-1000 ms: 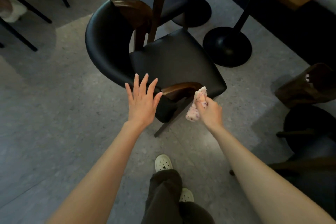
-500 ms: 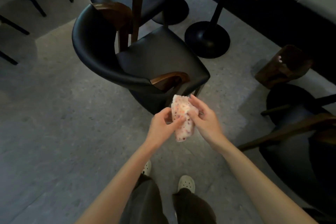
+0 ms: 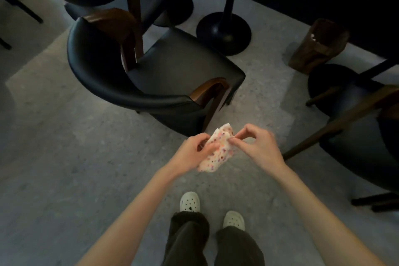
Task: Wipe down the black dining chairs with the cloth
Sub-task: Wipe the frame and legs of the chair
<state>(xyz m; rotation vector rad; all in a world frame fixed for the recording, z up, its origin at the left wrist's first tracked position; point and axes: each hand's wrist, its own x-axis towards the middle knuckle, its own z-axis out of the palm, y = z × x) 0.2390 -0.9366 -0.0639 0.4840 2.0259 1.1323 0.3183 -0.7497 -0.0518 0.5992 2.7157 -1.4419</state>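
Both forearms reached forward, the left hand (image 3: pixel 193 151) and right hand (image 3: pixel 258 147) meeting at centre, each grip pinched narrowly on the crumpled white, pink-speckled cloth (image 3: pixel 218 154), held off the floor (image 3: pixel 64 157) at 6 o'clock from the black dining chair (image 3: pixel 172 67), with open floor toward 9 o'clock.

right chair (image 3: pixel 356 136): cut by right edge | cloth (image 3: pixel 219 153): left edge hidden under left fingers (image 3: pixel 199 139)
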